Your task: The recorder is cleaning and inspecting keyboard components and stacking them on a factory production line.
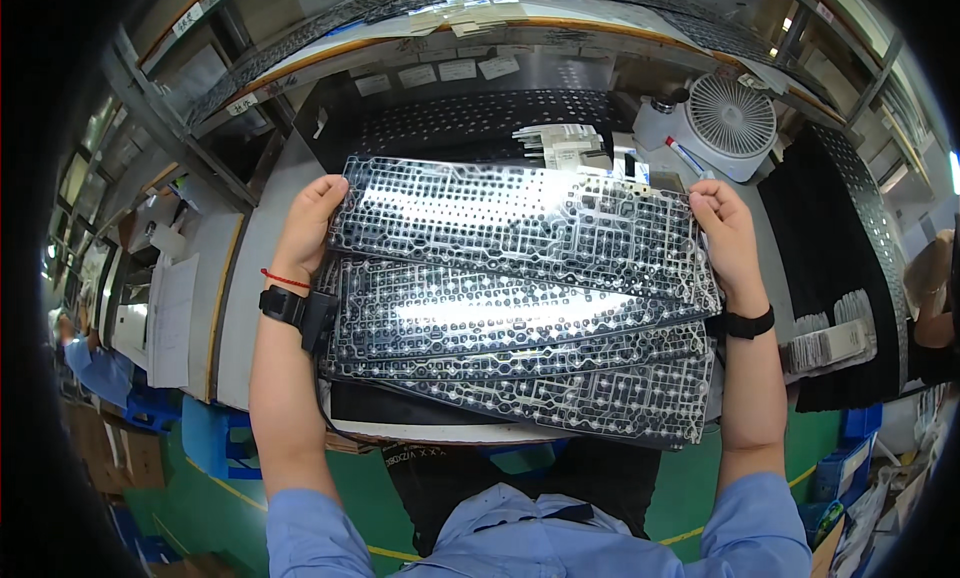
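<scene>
A glossy, see-through keyboard membrane sheet (520, 213) with dark dots and pale circuit traces is stretched between my hands. My left hand (312, 221) pinches its far left corner between thumb and fingers. At the far right corner, my right hand (727, 228) pinches the same sheet. Under it lie several similar membrane sheets (510, 313), fanned out and overlapping toward me. The lowest sheet (630, 398) slants down to the right. Bright glare hides part of the printed pattern. Whether the held sheet touches the pile along its near edge, I cannot tell.
A white fan (732, 118) stands at the back right, a red-capped marker (685, 156) beside it. White strips (562, 146) lie beyond the sheets. Black sheet stacks (830, 268) fill the right side. A shelf (460, 53) spans the back. Papers (173, 318) lie at left.
</scene>
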Demonstrator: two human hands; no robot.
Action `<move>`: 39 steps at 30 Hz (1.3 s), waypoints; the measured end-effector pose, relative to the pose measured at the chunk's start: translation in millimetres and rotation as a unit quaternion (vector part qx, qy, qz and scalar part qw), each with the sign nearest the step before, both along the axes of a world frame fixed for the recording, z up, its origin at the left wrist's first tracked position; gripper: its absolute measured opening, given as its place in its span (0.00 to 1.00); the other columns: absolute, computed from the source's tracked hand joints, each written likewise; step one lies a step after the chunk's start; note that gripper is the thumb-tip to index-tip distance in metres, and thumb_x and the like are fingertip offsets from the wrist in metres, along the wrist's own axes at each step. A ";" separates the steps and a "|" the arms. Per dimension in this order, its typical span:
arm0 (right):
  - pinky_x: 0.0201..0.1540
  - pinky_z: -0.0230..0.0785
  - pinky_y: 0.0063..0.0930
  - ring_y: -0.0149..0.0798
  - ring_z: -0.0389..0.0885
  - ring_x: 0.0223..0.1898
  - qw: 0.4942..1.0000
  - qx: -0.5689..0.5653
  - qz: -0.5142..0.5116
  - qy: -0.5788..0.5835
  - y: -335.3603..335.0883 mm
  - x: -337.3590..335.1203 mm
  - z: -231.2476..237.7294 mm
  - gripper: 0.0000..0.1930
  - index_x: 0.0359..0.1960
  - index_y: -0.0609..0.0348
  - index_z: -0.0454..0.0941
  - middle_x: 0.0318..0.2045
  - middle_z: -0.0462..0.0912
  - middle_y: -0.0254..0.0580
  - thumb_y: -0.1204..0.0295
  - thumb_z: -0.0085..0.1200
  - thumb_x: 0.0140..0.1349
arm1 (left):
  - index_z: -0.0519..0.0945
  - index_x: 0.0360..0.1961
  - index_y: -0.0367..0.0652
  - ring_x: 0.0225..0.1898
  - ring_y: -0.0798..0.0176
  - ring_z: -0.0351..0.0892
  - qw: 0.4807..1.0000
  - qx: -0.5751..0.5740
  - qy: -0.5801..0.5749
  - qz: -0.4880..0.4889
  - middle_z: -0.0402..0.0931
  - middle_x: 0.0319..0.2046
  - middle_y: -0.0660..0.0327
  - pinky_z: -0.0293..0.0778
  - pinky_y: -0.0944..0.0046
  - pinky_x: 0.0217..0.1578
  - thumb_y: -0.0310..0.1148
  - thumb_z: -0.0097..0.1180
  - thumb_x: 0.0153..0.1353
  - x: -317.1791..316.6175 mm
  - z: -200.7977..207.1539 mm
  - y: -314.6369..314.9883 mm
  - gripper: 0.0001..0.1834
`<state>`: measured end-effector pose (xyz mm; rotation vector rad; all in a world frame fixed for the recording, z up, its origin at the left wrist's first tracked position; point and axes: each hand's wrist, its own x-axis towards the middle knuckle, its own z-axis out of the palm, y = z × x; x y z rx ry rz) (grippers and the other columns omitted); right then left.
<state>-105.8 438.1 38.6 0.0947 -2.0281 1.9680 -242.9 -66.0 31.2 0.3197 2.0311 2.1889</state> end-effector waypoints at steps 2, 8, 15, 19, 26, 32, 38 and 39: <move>0.35 0.65 0.14 0.18 0.73 0.30 1.000 0.003 -0.008 0.013 -2.7 0.5 1.9 0.07 0.47 0.65 0.73 0.30 0.80 0.30 0.76 0.50 0.70 | 0.79 0.40 0.40 0.30 0.79 0.75 1.000 -0.008 0.004 0.010 0.79 0.31 0.70 0.72 0.76 0.33 0.33 0.51 0.70 0.3 0.9 -1.0 0.09; 0.35 0.66 0.14 0.19 0.74 0.30 1.000 -0.013 -0.024 0.008 -8.3 4.1 7.8 0.10 0.49 0.65 0.72 0.30 0.80 0.30 0.76 0.50 0.69 | 0.79 0.39 0.39 0.31 0.77 0.76 0.999 -0.036 0.020 0.021 0.80 0.32 0.69 0.73 0.75 0.35 0.32 0.51 0.70 0.7 3.5 -2.2 0.08; 0.35 0.66 0.15 0.19 0.74 0.31 0.999 -0.032 -0.007 -0.038 -21.8 7.0 13.5 0.16 0.56 0.65 0.71 0.30 0.81 0.31 0.70 0.50 0.71 | 0.77 0.43 0.38 0.34 0.76 0.78 0.998 0.041 0.030 0.042 0.80 0.35 0.67 0.74 0.74 0.37 0.34 0.49 0.72 -9.1 -5.1 -11.9 0.10; 0.34 0.64 0.13 0.19 0.74 0.30 0.998 0.024 0.033 -0.041 -7.1 4.0 5.9 0.11 0.48 0.64 0.75 0.29 0.80 0.30 0.70 0.52 0.69 | 0.77 0.43 0.38 0.36 0.73 0.80 0.997 0.071 0.023 0.021 0.81 0.38 0.65 0.75 0.72 0.39 0.35 0.48 0.72 -5.7 -1.6 -6.5 0.11; 0.27 0.58 0.12 0.17 0.67 0.23 0.999 0.033 -0.029 -0.011 0.4 2.2 2.5 0.08 0.43 0.60 0.75 0.27 0.78 0.28 0.69 0.52 0.70 | 0.77 0.39 0.46 0.17 0.81 0.61 0.995 0.093 0.032 0.008 0.68 0.19 0.76 0.55 0.78 0.19 0.39 0.49 0.72 -4.4 0.6 -15.1 0.10; 0.26 0.58 0.11 0.16 0.67 0.23 0.991 -0.106 -0.068 -0.039 -20.0 7.8 20.1 0.08 0.41 0.57 0.74 0.26 0.77 0.27 0.67 0.49 0.71 | 0.77 0.42 0.45 0.22 0.78 0.71 0.989 0.129 -0.001 0.071 0.76 0.27 0.71 0.61 0.78 0.20 0.40 0.49 0.72 2.7 7.9 -1.1 0.11; 0.36 0.68 0.12 0.20 0.75 0.33 1.000 -0.013 -0.016 0.000 -9.4 6.4 10.8 0.07 0.45 0.63 0.73 0.34 0.78 0.31 0.79 0.53 0.66 | 0.78 0.48 0.44 0.25 0.81 0.73 0.999 0.009 0.014 0.050 0.79 0.32 0.72 0.63 0.79 0.21 0.36 0.50 0.70 11.2 12.3 9.1 0.11; 0.37 0.69 0.13 0.20 0.75 0.34 1.000 -0.022 -0.015 0.009 -10.7 6.6 10.6 0.09 0.46 0.64 0.73 0.35 0.77 0.32 0.80 0.53 0.65 | 0.78 0.49 0.44 0.25 0.82 0.73 0.999 -0.008 0.013 0.042 0.79 0.32 0.72 0.63 0.79 0.21 0.35 0.51 0.70 12.7 13.9 13.1 0.11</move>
